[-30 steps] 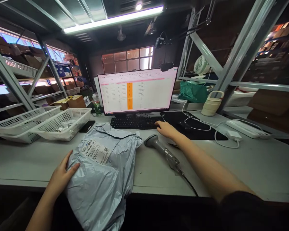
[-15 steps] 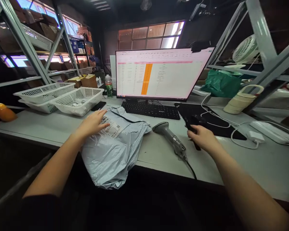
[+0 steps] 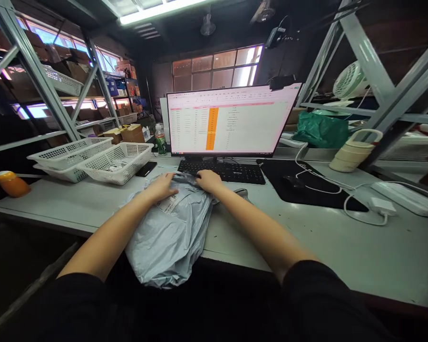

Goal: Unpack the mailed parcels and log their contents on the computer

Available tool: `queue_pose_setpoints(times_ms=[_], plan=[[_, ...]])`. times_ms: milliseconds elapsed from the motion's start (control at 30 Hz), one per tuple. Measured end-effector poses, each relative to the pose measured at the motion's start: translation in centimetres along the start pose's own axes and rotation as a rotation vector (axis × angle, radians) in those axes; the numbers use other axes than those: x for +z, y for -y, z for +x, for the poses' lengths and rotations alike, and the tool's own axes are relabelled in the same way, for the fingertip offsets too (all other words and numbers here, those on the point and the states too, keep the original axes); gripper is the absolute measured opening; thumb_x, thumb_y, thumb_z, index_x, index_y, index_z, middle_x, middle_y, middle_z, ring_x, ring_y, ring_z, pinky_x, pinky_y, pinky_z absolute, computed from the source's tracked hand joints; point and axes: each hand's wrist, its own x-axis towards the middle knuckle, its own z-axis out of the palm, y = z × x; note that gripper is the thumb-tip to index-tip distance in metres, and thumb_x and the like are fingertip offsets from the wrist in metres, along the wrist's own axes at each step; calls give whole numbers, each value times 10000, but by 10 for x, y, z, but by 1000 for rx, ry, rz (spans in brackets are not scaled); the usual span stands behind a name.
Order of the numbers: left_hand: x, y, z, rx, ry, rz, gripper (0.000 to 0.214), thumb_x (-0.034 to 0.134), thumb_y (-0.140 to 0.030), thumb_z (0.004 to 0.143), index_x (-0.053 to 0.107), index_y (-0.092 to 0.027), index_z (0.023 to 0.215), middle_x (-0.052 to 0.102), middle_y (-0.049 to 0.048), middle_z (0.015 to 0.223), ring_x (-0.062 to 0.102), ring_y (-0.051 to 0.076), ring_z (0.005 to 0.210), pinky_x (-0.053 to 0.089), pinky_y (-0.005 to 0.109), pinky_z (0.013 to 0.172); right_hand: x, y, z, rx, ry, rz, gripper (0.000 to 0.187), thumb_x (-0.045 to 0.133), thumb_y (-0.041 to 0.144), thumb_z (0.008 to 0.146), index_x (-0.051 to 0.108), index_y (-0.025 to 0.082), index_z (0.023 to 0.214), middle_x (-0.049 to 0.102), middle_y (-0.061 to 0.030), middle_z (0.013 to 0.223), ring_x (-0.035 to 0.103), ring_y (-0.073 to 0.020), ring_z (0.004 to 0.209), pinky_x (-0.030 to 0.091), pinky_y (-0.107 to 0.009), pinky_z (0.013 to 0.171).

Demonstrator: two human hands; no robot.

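Observation:
A pale grey plastic mailer bag (image 3: pixel 160 242) lies over the desk's front edge, its lower end hanging off. On it is a white printed label (image 3: pixel 169 203), partly covered by my left hand (image 3: pixel 162 186). That hand grips the bag near its far edge, thumb toward the middle. Close beside it, my right hand (image 3: pixel 209 181) is closed at the bag's far right corner. Its fingertips are hidden, and what they hold cannot be made out. Only the head of a grey handheld scanner (image 3: pixel 241 193) shows behind my right forearm.
A monitor (image 3: pixel 249 123) and black keyboard (image 3: pixel 242 174) stand beyond the bag. White plastic baskets (image 3: pixel 119 173) and a phone (image 3: pixel 146 169) are to the left. At right lie a mouse (image 3: pixel 293 182) on a black mat (image 3: pixel 328 201), white cables, a power brick (image 3: pixel 383 206) and a cream tumbler (image 3: pixel 351 154).
My right hand has moved left from the mat's edge, where it held a black handled tool, to the bag's far edge. That tool no longer shows. My left hand has shifted right and closed.

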Motion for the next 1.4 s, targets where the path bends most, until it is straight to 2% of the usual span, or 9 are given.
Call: queue_pose_setpoints(times_ms=[167, 300, 467, 567, 633, 800, 1000, 1233, 1400], plan=[[4, 13, -10, -76, -27, -68, 628, 733, -392, 833, 546, -160, 1385, 720, 109, 1151, 682, 275, 1069, 506, 327, 892, -19, -2, 25, 40, -175, 222, 363, 413, 288, 962, 701, 110, 1093, 723, -167, 1120, 657, -246, 1037, 487, -317, 880], [-3, 1, -15, -110, -188, -117, 346, 641, -343, 896, 659, -190, 1205, 710, 51, 859, 674, 254, 841, 474, 321, 738, -27, 10, 23, -7, -324, 392, 422, 334, 333, 967, 651, 122, 1150, 710, -121, 1113, 636, -204, 993, 477, -296, 860], [-34, -25, -37, -42, -458, -170, 197, 504, -297, 969, 666, -200, 1027, 669, 49, 866, 628, 219, 842, 444, 302, 765, -44, 25, 15, -56, -492, 482, 358, 361, 375, 954, 609, 136, 1055, 692, -107, 1058, 601, -211, 970, 450, -322, 881], [-57, -38, -50, 74, -660, -194, 148, 503, -277, 961, 629, -200, 960, 649, 72, 977, 603, 225, 935, 437, 303, 816, -63, 35, 15, -132, -481, 454, 269, 434, 351, 934, 603, 148, 982, 693, -103, 1008, 604, -223, 951, 442, -334, 878], [-66, -45, -55, 108, -723, -196, 124, 498, -271, 963, 600, -204, 940, 643, 68, 952, 595, 224, 886, 419, 304, 777, -77, 43, 12, -169, -433, 366, 264, 457, 354, 941, 603, 146, 1008, 694, -123, 1051, 612, -243, 985, 439, -346, 886], [-64, -43, -56, -106, -532, -146, 200, 532, -386, 976, 612, -213, 916, 638, 37, 774, 579, 231, 734, 316, 299, 643, -105, 70, -33, -208, -433, 17, 426, 367, 416, 1016, 508, 148, 1317, 682, -176, 1194, 638, -314, 1032, 449, -400, 850], [-50, -25, -51, -141, -462, -226, 299, 521, -381, 967, 549, -218, 718, 577, 14, 665, 546, 211, 685, 282, 294, 617, -97, 94, -112, -398, -40, -540, 372, 366, 380, 1029, 671, 196, 1134, 746, -142, 1001, 696, -268, 900, 453, -332, 743], [-54, -25, -56, -139, -498, -253, 339, 446, -364, 985, 402, -231, 676, 498, -4, 641, 461, 190, 635, 235, 299, 600, -78, 106, -108, -438, -16, -651, 485, 322, 392, 1056, 754, 170, 1054, 742, -151, 1070, 700, -266, 967, 471, -329, 725], [-55, -20, -61, -134, -512, -257, 344, 426, -354, 989, 372, -234, 671, 481, -6, 634, 450, 187, 629, 233, 300, 600, -66, 108, -107, -477, -167, -661, 411, 371, 351, 1048, 718, 138, 1103, 701, -174, 1136, 683, -263, 966, 456, -309, 690]])
